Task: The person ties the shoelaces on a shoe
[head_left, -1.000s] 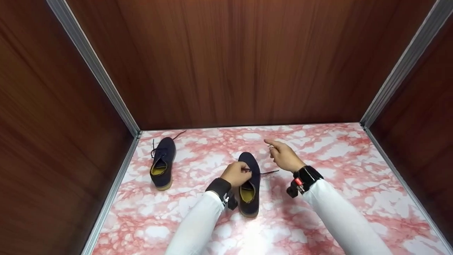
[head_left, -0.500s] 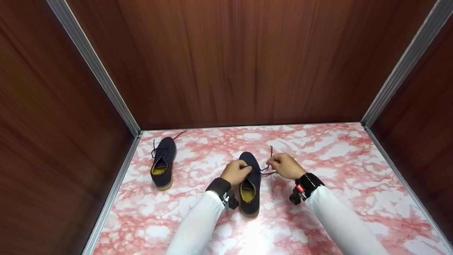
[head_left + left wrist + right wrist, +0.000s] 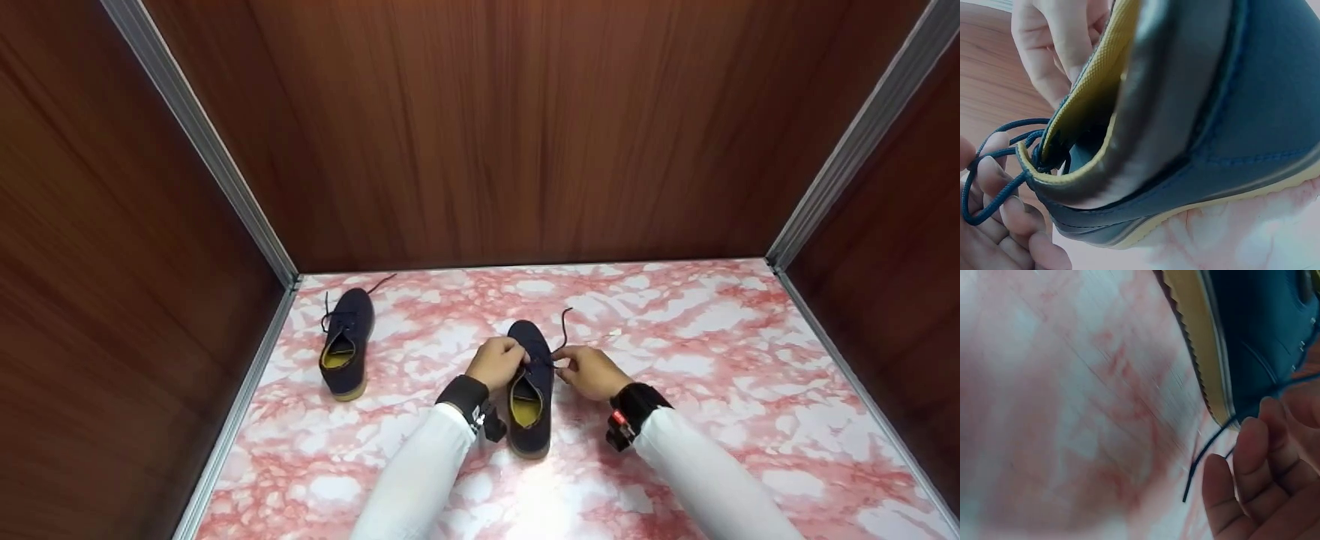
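A dark navy lace-up shoe (image 3: 531,439) with yellow lining and tan sole stands on the floor surface, toe pointing away. My left hand (image 3: 495,363) is over its lacing and pinches a loop of the dark shoelace (image 3: 1009,187), which sticks out past the fingertips in the left wrist view. On the shoe's right side, my right hand (image 3: 594,373) pinches the other part of the lace close to the upper. A loose lace end (image 3: 1192,472) trails beyond those fingers in the right wrist view. The knot area is partly hidden by the left hand.
A matching navy shoe (image 3: 354,319) stands to the left, its laces spread loosely. Red-and-white marbled surface (image 3: 720,450) lies underneath. Brown wood-grain panels (image 3: 480,135) with grey metal corner strips enclose the back and both sides.
My right hand has come down from above right, taken hold of the lace, and drawn in close to the shoe. The left hand has stayed at the lacing. The far-left shoe has not moved.
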